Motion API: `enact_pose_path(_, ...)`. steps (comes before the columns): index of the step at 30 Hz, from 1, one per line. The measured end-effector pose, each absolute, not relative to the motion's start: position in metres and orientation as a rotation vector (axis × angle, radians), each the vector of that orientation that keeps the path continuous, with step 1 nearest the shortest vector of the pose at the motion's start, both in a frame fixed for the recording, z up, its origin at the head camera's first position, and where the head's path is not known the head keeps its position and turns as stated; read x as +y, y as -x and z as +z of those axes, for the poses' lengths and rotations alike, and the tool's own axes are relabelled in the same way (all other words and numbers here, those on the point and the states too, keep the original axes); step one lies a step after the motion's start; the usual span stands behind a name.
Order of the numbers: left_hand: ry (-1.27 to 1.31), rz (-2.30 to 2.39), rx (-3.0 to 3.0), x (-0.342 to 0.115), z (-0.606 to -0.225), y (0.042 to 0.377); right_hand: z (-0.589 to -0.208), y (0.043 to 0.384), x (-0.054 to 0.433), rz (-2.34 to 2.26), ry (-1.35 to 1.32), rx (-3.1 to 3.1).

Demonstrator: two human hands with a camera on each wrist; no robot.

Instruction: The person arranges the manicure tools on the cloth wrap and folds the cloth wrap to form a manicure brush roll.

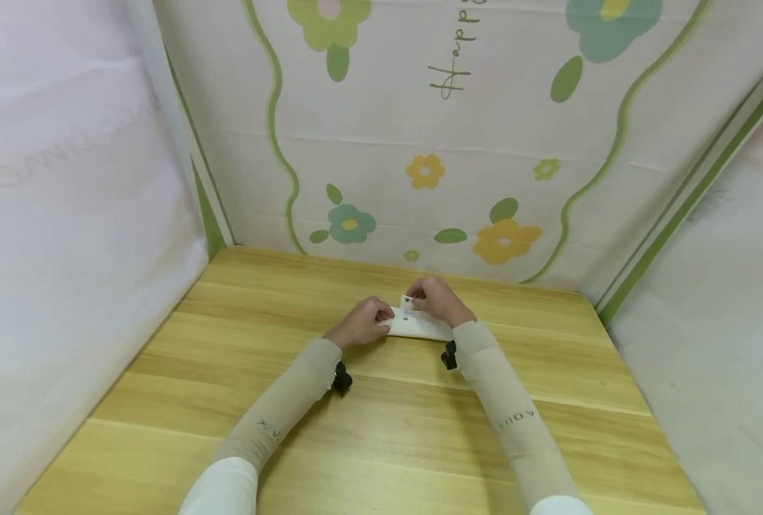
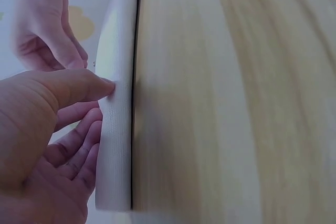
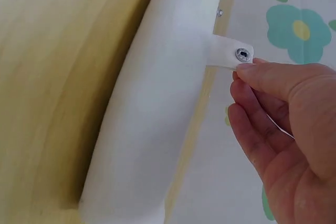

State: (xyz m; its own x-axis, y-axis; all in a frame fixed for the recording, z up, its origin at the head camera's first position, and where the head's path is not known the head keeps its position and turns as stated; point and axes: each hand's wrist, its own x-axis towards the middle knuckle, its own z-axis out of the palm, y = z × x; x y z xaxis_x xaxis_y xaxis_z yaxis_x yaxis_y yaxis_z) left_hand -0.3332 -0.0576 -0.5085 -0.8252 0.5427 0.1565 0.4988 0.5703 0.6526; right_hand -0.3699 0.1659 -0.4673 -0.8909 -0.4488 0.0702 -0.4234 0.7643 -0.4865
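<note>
A long white soft pouch (image 1: 422,327) lies on the wooden table, between both hands. From its far side a short white snap strap (image 3: 224,51) sticks out, with a metal snap (image 3: 242,54) near its end. A small metal stud (image 3: 220,12) shows on the pouch beside the strap. My left hand (image 1: 360,323) grips the pouch near its left end, thumb on top and fingers curled at the far side. With thumb and fingertips, my right hand (image 1: 439,299) pinches the end of the strap, which stands up from the pouch in the head view.
The wooden table (image 1: 239,400) reaches back to a white cloth wall (image 1: 368,136) printed with flowers. White cloth sides (image 1: 79,214) rise at left and right. Small black devices (image 1: 341,379) sit at both wrists, over beige sleeves.
</note>
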Motion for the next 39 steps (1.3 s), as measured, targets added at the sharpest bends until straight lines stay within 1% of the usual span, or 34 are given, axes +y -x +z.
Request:
enact_pose_path(12,-0.903,1.103,2.737,-0.060,-0.515,0.339,-0.476,0.347,0.163,-0.700,0.926,2.918)
enact_pose_path(21,-0.882,1.109,2.721,-0.059,-0.515,0.339,-0.489,0.340,0.163,-0.663,1.004,2.964)
enact_pose_path(30,-0.840,1.079,2.718,-0.056,-0.514,0.338,-0.487,0.331,0.165,-0.533,1.057,2.948)
enact_pose_path(34,-0.826,1.058,2.720,-0.054,-0.511,0.336,-0.485,0.328,0.168,-0.467,1.133,2.940)
enact_pose_path(39,-0.827,1.048,2.719,-0.053,-0.510,0.335,-0.487,0.327,0.172,-0.327,1.287,2.977)
